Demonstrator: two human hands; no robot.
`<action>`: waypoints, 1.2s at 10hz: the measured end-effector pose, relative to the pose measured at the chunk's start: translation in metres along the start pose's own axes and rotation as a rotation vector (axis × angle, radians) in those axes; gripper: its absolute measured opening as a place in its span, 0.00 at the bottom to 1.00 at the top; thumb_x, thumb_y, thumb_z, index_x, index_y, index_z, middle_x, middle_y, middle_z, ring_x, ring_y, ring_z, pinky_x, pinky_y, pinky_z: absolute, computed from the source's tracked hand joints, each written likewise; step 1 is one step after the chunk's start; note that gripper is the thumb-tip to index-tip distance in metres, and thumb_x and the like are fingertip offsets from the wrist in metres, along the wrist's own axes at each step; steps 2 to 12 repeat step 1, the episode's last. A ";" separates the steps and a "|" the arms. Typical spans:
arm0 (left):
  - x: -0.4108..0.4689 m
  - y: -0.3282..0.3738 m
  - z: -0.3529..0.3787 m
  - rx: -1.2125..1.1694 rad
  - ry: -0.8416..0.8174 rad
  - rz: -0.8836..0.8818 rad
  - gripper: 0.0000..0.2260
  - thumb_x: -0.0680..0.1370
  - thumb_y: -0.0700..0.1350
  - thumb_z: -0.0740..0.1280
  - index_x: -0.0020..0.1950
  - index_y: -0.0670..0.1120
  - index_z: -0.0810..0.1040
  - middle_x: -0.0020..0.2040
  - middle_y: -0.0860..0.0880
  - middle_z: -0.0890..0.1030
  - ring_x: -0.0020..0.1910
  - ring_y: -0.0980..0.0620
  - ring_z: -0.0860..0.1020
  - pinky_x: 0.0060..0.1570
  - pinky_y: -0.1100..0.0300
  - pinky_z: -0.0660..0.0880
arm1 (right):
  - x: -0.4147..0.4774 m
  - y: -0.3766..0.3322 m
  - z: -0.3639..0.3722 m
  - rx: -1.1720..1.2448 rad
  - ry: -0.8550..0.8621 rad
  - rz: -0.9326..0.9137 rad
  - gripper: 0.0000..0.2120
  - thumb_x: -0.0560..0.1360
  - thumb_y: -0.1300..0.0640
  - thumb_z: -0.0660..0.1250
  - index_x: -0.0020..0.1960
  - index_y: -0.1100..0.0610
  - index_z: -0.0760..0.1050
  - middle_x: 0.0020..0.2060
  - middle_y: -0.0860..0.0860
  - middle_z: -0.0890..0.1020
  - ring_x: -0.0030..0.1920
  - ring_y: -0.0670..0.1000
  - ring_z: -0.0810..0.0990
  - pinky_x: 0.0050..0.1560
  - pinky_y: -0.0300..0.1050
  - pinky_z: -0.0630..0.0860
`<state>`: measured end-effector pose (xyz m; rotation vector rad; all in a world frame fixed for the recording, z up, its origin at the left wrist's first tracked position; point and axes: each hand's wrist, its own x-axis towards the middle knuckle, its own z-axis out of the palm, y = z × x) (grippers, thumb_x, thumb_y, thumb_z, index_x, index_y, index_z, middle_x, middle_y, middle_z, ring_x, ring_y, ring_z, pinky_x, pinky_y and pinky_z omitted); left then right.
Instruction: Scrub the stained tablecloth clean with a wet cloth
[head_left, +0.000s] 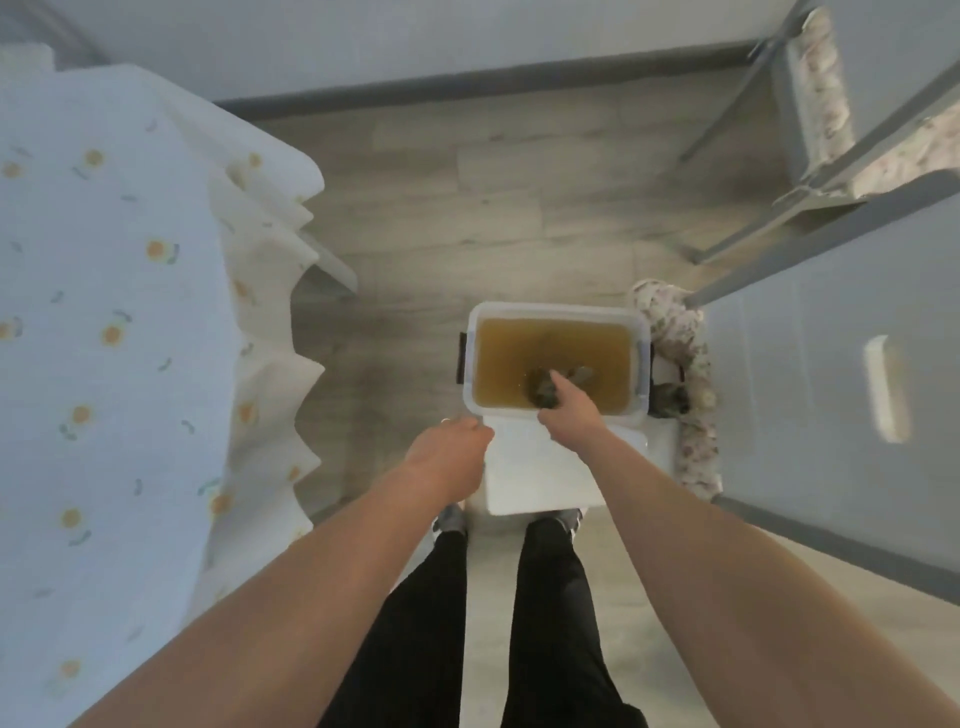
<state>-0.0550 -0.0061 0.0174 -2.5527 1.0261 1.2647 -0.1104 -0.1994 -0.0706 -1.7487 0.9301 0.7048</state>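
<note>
A white tablecloth (104, 312) printed with small orange flowers covers the table on the left and hangs in folds over its edge. On the floor ahead stands a clear plastic tub (641, 343) filled with murky brown water. My right hand (569, 410) reaches into the tub and grips a dark wet cloth (543, 387) at the water's surface. My left hand (449, 452) hovers with curled fingers by the tub's near left corner, above a white box (540, 473), and holds nothing that I can see.
A grey folding chair frame (810, 156) with floral padding stands at the upper right. A floral fabric bundle (685, 374) lies beside the tub. A grey-blue panel (831, 389) fills the right side. My legs and shoes stand behind the white box on the wood-look floor.
</note>
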 end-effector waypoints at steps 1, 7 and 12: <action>0.022 0.001 -0.009 0.096 0.054 0.016 0.19 0.79 0.37 0.62 0.70 0.47 0.73 0.69 0.45 0.73 0.64 0.43 0.74 0.57 0.47 0.77 | 0.015 0.006 -0.020 -0.081 -0.054 -0.013 0.34 0.77 0.60 0.64 0.80 0.48 0.58 0.74 0.53 0.69 0.56 0.55 0.76 0.59 0.52 0.79; 0.022 0.001 -0.009 0.096 0.054 0.016 0.19 0.79 0.37 0.62 0.70 0.47 0.73 0.69 0.45 0.73 0.64 0.43 0.74 0.57 0.47 0.77 | 0.015 0.006 -0.020 -0.081 -0.054 -0.013 0.34 0.77 0.60 0.64 0.80 0.48 0.58 0.74 0.53 0.69 0.56 0.55 0.76 0.59 0.52 0.79; 0.022 0.001 -0.009 0.096 0.054 0.016 0.19 0.79 0.37 0.62 0.70 0.47 0.73 0.69 0.45 0.73 0.64 0.43 0.74 0.57 0.47 0.77 | 0.015 0.006 -0.020 -0.081 -0.054 -0.013 0.34 0.77 0.60 0.64 0.80 0.48 0.58 0.74 0.53 0.69 0.56 0.55 0.76 0.59 0.52 0.79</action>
